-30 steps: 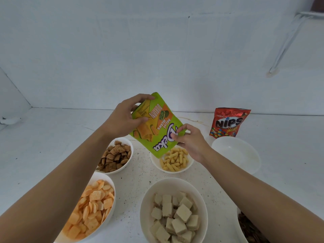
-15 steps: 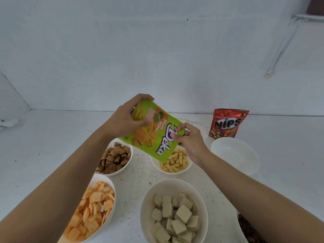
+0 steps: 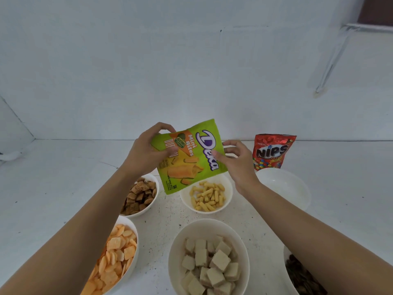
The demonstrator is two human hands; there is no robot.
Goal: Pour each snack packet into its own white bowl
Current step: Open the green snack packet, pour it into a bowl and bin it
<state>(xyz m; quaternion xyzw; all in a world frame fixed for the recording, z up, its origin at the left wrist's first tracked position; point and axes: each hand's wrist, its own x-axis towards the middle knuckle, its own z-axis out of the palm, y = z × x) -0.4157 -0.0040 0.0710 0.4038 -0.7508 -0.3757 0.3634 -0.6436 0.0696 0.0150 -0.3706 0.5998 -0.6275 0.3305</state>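
Note:
I hold a green Deka Mini Bites packet in the air above the table, its front facing me. My left hand grips its left edge. My right hand pinches its right edge between thumb and fingers. Just below the packet stands a white bowl with small yellow stick snacks in it. A red Nips packet stands upright at the back right. In front of the Nips packet sits an empty white bowl.
Other white bowls hold brown squares, orange crackers, pale cubes and a dark snack at the right edge. Crumbs speckle the white table. A white wall rises behind.
The green packet has been turned from tilted over the yellow-stick bowl to nearly upright and lifted slightly. Both hands shifted with it, and my view has moved a little.

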